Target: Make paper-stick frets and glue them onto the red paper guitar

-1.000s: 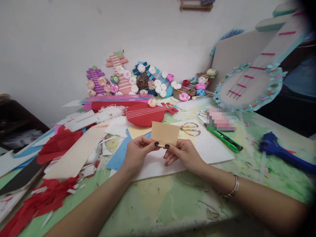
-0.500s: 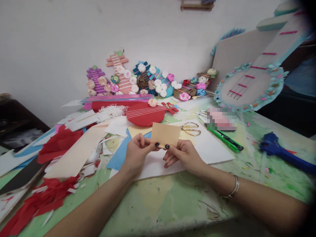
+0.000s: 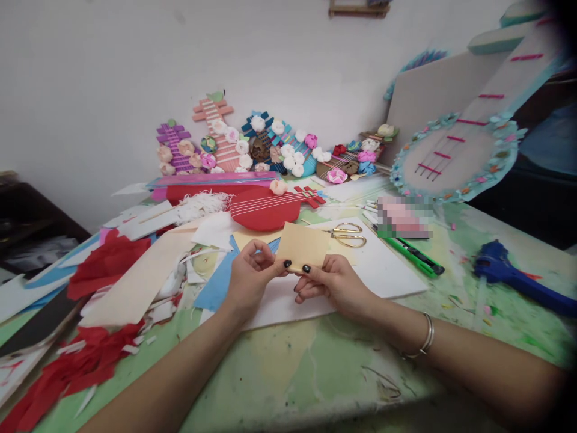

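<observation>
A small tan piece of paper (image 3: 304,243) is held up between both hands, its lower edge pinched by thumbs and fingers. My left hand (image 3: 252,273) grips its lower left corner, and my right hand (image 3: 333,282) its lower right, the thumbs close together. Below lies a white board (image 3: 383,276) with blue paper (image 3: 214,282) at its left. Gold-handled scissors (image 3: 349,234) rest just behind the paper, their blades partly hidden. Farther back sits a red lute-shaped craft piece (image 3: 265,207) with white strings.
A green box cutter (image 3: 415,255) and a blue glue gun (image 3: 514,273) lie to the right. Crumpled red paper (image 3: 108,264) and a long peach strip (image 3: 139,276) cover the left side. Flower-trimmed instrument models (image 3: 220,138) lean on the wall; a large one (image 3: 460,156) stands at right.
The tan paper has tilted slightly, its top edge leaning back and showing more of its face. My right hand's lower fingers have shifted a little left.
</observation>
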`<control>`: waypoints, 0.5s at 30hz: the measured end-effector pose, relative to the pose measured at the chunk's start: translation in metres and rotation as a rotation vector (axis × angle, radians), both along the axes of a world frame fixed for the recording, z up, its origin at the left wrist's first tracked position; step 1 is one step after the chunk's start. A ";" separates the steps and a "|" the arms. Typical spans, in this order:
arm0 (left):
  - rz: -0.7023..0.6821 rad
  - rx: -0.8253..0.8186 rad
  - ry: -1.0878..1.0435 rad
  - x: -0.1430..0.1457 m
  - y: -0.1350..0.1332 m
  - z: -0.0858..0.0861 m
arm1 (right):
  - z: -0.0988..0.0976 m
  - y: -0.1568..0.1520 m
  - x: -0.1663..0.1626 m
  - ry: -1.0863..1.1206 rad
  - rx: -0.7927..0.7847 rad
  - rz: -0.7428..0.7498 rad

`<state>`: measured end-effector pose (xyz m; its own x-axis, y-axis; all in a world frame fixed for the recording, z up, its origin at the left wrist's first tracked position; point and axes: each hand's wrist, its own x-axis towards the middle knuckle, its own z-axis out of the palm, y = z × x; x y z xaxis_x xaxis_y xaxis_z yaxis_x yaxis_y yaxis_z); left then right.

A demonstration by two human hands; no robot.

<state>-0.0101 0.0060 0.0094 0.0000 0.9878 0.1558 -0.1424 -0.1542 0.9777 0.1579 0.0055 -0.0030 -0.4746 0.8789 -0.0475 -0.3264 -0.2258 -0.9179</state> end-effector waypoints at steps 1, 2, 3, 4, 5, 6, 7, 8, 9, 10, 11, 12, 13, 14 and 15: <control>0.028 0.020 0.011 0.000 0.000 0.000 | 0.000 0.000 -0.001 0.011 -0.015 0.011; 0.059 0.036 0.023 0.000 0.000 0.000 | 0.001 0.000 -0.001 0.023 -0.032 0.025; 0.085 0.048 0.034 0.000 0.000 -0.001 | 0.001 0.001 -0.002 0.034 -0.047 0.041; 0.102 0.053 0.042 0.000 0.000 -0.001 | 0.001 0.001 -0.002 0.041 -0.060 0.054; 0.113 0.053 0.045 0.000 0.000 -0.002 | 0.001 0.002 -0.002 0.045 -0.068 0.063; 0.111 0.050 0.046 0.000 0.000 -0.002 | 0.001 0.002 -0.001 0.046 -0.071 0.065; 0.093 0.044 0.047 0.000 0.001 -0.001 | 0.001 0.003 0.000 0.045 -0.072 0.062; 0.060 0.042 0.051 -0.001 0.001 -0.001 | 0.001 0.004 0.001 0.039 -0.072 0.057; 0.016 0.046 0.060 -0.002 0.001 0.000 | 0.001 0.005 0.002 0.032 -0.072 0.051; -0.029 0.056 0.076 -0.003 0.001 0.000 | 0.002 0.006 0.004 0.023 -0.070 0.048; -0.068 0.071 0.097 -0.005 0.002 0.001 | 0.002 0.007 0.005 0.012 -0.070 0.047; -0.088 0.087 0.126 -0.006 0.002 0.002 | 0.003 0.008 0.007 -0.001 -0.073 0.048; -0.086 0.102 0.159 -0.007 0.002 0.003 | 0.004 0.008 0.008 -0.014 -0.080 0.052; -0.073 0.113 0.192 -0.008 0.001 0.004 | 0.006 0.009 0.010 -0.021 -0.093 0.059; -0.060 0.120 0.219 -0.009 0.001 0.005 | 0.007 0.009 0.011 -0.023 -0.112 0.069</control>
<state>-0.0188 0.0069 0.0143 0.1042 0.9594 0.2620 0.0581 -0.2689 0.9614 0.1686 0.0145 0.0036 -0.5309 0.8331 -0.1550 -0.2855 -0.3481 -0.8929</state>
